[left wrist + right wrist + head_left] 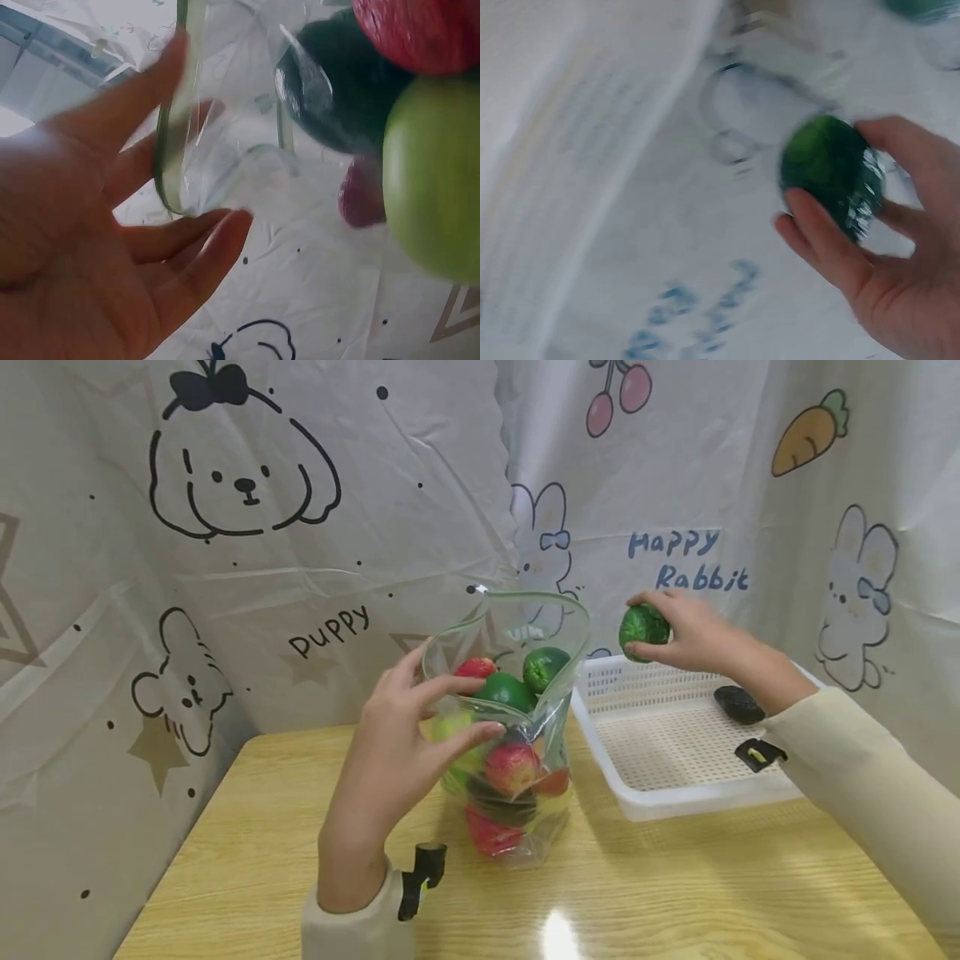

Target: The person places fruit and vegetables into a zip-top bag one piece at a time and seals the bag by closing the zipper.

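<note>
A clear zip bag stands upright, mouth open, filled with fruit. Near its top are a red apple and green avocados; a green apple shows through the plastic in the left wrist view. My left hand is at the bag's left side, fingers spread and touching the green-edged rim. To the right of the bag, my right hand holds a green avocado in the air between thumb and fingers. In the right wrist view that avocado looks glossy and bumpy.
A white perforated basket stands right of the bag on the wooden table. One dark avocado lies in it, below my right forearm. A printed curtain hangs behind the table.
</note>
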The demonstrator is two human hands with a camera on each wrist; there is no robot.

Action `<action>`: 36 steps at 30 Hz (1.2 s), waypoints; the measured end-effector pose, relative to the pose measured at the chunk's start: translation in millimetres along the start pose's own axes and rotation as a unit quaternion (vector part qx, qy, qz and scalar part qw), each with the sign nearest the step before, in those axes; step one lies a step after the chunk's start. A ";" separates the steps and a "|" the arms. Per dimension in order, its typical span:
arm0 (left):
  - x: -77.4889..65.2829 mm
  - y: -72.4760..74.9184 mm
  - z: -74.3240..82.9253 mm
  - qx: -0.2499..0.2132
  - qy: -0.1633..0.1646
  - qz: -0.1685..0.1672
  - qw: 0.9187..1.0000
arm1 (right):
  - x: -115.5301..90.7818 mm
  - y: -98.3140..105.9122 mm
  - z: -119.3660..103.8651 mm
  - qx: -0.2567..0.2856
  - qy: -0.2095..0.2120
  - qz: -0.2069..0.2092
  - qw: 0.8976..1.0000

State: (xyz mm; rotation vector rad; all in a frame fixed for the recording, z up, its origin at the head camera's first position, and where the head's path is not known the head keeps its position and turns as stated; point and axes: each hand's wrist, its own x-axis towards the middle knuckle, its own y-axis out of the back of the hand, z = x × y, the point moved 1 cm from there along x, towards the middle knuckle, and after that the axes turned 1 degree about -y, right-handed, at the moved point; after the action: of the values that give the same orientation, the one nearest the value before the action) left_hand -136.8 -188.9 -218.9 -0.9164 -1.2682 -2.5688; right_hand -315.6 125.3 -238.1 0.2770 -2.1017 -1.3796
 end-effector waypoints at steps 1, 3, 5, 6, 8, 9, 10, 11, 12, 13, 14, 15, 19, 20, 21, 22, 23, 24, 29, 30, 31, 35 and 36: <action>0.1 -0.1 -0.1 -0.003 -0.001 0.004 1.000 | 0.4 6.1 -9.8 0.004 0.008 0.031 0.999; 0.6 -0.8 -0.6 -0.016 -0.001 0.019 1.000 | 1.1 17.1 -29.3 0.022 0.026 0.087 0.996; 1.3 -1.3 -0.8 -0.047 -0.001 0.040 0.998 | 0.8 26.6 -48.8 0.043 0.049 0.138 0.988; 1.5 -1.3 -0.9 -0.061 0.001 0.048 0.997 | 0.7 30.8 -58.4 0.055 0.059 0.158 0.984; 2.0 -1.4 -0.7 -0.085 0.012 0.064 0.994 | 0.2 37.9 -77.0 0.075 0.079 0.185 0.977; 2.2 -1.3 -0.5 -0.095 0.017 0.074 0.993 | 0.3 41.0 -85.8 0.085 0.090 0.195 0.973; 2.4 -1.4 -0.1 -0.103 0.022 0.082 0.991 | 0.5 43.4 -93.9 0.093 0.101 0.201 0.970; 2.4 -1.4 0.4 -0.109 0.026 0.089 0.990 | 0.6 45.3 -101.8 0.102 0.110 0.203 0.968; 2.5 -1.6 1.0 -0.111 0.029 0.096 0.989 | 0.9 46.6 -109.0 0.111 0.119 0.201 0.966; 2.7 -1.8 1.7 -0.114 0.029 0.103 0.988 | 1.3 47.6 -115.8 0.119 0.128 0.196 0.965; 3.0 -2.0 2.3 -0.118 0.026 0.107 0.987 | 1.8 48.2 -121.9 0.126 0.136 0.188 0.965; 3.0 -2.1 3.2 -0.120 0.023 0.111 0.986 | 2.4 48.4 -127.4 0.131 0.144 0.178 0.965; 2.4 -2.1 5.8 -0.121 0.013 0.115 0.986 | 4.7 45.8 -145.5 0.138 0.171 0.128 0.967; 2.1 -2.0 6.2 -0.120 0.010 0.115 0.986 | 5.0 44.4 -149.2 0.135 0.176 0.117 0.968; 1.8 -1.7 6.4 -0.117 0.010 0.116 0.986 | 5.1 42.6 -152.5 0.135 0.181 0.107 0.968; 1.6 -1.6 6.4 -0.115 0.008 0.117 0.986 | 5.0 40.7 -155.6 0.133 0.185 0.097 0.969; 1.6 -1.4 6.4 -0.112 0.006 0.118 0.987 | 4.8 38.5 -158.2 0.132 0.189 0.089 0.969; 1.5 -1.3 6.3 -0.109 0.006 0.117 0.987 | 4.1 36.6 -160.3 0.129 0.190 0.084 0.970; 1.6 -1.0 6.1 -0.102 0.005 0.120 0.988 | 1.9 29.4 -164.7 0.131 0.192 0.076 0.970; 1.5 -0.7 6.1 -0.102 0.005 0.120 0.988 | 1.7 28.9 -164.8 0.128 0.193 0.078 0.970; 1.4 -0.2 6.3 -0.101 0.006 0.122 0.987 | 1.7 28.4 -164.7 0.125 0.194 0.081 0.970; 2.1 0.0 6.3 -0.102 0.009 0.125 0.987 | 1.5 27.2 -159.6 0.107 0.202 0.101 0.968; 2.1 0.1 6.3 -0.101 0.010 0.126 0.987 | 1.3 27.3 -157.8 0.103 0.204 0.108 0.967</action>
State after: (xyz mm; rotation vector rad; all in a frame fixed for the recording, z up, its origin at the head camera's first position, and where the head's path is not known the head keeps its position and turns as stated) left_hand -135.5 -183.9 -214.7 -1.0104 -0.8343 -2.5285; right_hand -220.1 16.5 -169.6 0.3706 -1.8631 -0.8897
